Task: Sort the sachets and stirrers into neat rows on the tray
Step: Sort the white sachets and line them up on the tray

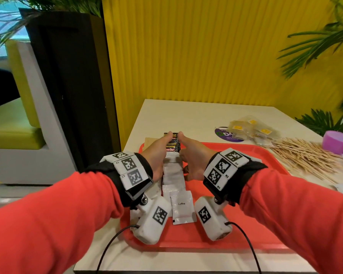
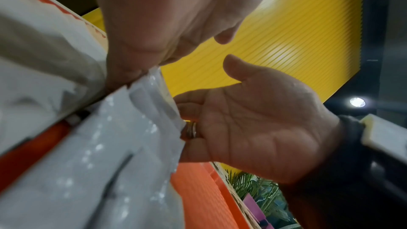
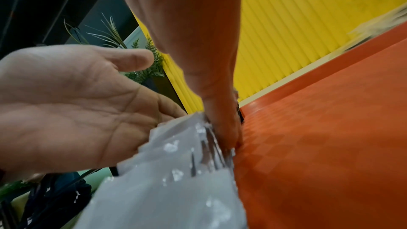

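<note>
A row of overlapping white sachets [image 1: 173, 175] runs down the left part of the red tray [image 1: 246, 161], ending near me in one marked "Coffee" [image 1: 181, 208]. Dark sachets [image 1: 172, 144] continue the row at the far end. My left hand [image 1: 156, 155] and right hand [image 1: 194, 157] stand on edge either side of the row, palms facing, fingers straight and pressing its long sides. The left wrist view shows the right hand [image 2: 253, 119] against the white sachets [image 2: 121, 145]. In the right wrist view, the left hand [image 3: 66, 102] flanks those sachets [image 3: 176, 171].
A heap of wooden stirrers [image 1: 305, 157] lies on the table right of the tray. Yellow-labelled tea bags [image 1: 251, 129] sit behind it on a purple sticker. A purple bowl [image 1: 339, 141] stands at the far right. A yellow ribbed wall backs the table.
</note>
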Tool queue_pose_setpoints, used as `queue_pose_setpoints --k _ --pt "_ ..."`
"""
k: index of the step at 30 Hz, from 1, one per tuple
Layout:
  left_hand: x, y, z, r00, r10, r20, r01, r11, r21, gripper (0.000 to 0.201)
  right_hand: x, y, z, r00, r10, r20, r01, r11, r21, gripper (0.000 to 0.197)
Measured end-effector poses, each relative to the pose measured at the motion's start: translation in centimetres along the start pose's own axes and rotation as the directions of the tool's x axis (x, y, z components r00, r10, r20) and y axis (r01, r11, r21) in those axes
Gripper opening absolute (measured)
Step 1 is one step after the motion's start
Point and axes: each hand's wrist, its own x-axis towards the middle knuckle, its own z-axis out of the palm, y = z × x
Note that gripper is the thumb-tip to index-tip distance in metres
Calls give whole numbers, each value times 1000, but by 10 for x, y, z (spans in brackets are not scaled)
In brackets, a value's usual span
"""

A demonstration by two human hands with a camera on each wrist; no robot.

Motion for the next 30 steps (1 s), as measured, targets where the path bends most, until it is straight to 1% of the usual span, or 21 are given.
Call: queue_pose_setpoints --k 2,4,8,9,10,11,13,14,15,16,17,18,19,20,21,22,25,27,30 --pt "-4 4 -1 1000 21 -4 -21 999 -44 61 4 -2 -1 1000 3 5 -3 1000 -4 85" --pt "0 5 -2 999 33 1 -33 997 -65 64 6 -2 -4 1000 0 0 0 1000 9 82" --pt "-2 5 2 999 41 -7 -41 998 -40 60 8 3 -3 1000 -27 9 27 1000 7 60" --pt "-1 4 0 999 42 7 -41 998 -49 58 7 3 -2 1000 -20 2 20 1000 -11 52" --pt "-4 5 0 999 48 16 -48 998 -49 53 5 2 -1 1000 -9 -11 9 1000 -21 48" --pt "-8 8 0 998 58 30 -57 998 -26 43 4 2 -5 1000 0 -28 -1 999 -34 54" --pt "-23 16 0 993 100 -65 -93 990 104 22 3 2 -13 998 10 -68 -15 997 -80 71" --pt "-27 19 -3 982 134 -130 -103 971 216 24 2 3 -18 997 19 -74 -27 995 -101 74" --pt "-28 21 -7 965 177 -193 -96 925 368 32 0 4 -23 996 36 -82 -46 991 -125 69" --pt "-30 23 -11 951 224 -215 -76 839 539 36 -3 6 -27 994 48 -96 -62 986 -155 56" --pt "-35 24 -15 944 264 -200 -54 718 694 32 -6 9 -30 991 66 -114 -87 977 -195 38" --pt "-37 24 -19 952 257 -166 -16 584 811 23 -9 12 -33 988 84 -128 -113 962 -246 25" --pt "-41 22 -21 969 200 -142 34 463 886 15 -12 15 -34 986 100 -131 -136 942 -307 19" --pt "-42 19 -23 983 137 -125 69 357 932 14 -14 20 -35 986 113 -121 -151 915 -373 16" --pt "-44 16 -24 990 80 -113 87 273 958 18 -16 24 -35 987 128 -100 -160 882 -444 15" --pt "-45 12 -23 994 27 -106 97 224 970 21 -19 28 -34 986 148 -75 -166 842 -513 16" --pt "-42 2 -19 995 -55 -88 95 155 983 27 -26 34 -26 977 213 -10 -169 746 -644 20" --pt "-42 -2 -14 994 -80 -70 80 144 986 26 -29 34 -20 975 224 -2 -169 727 -665 21" --pt "-40 -4 -10 993 -113 -44 62 157 986 21 -30 34 -11 984 175 -35 -151 711 -687 17"
